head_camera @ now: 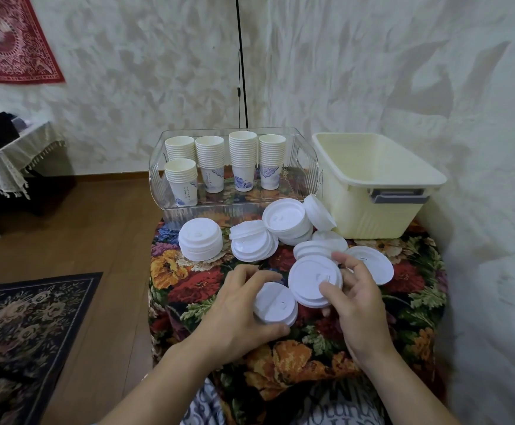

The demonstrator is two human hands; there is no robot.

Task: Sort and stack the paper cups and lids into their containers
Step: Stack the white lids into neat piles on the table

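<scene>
Left hand point(240, 305) is gripping a small lid stack point(276, 303); right hand point(352, 299) is pinching another lid stack point(313, 280) above the bench point(409, 302)

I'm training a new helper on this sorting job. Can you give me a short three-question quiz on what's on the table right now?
1. True or false: the cream tub already holds lids.
2. How many stacks of cups stand in the clear bin?
A) three B) five C) seven
3. Fill in: the left hand holds a small stack of ____, and the right hand holds another.

Key
1. False: what shows of its inside is bare.
2. B
3. lids; the right hand's lids are held beside them, above the flowered cloth.
</scene>
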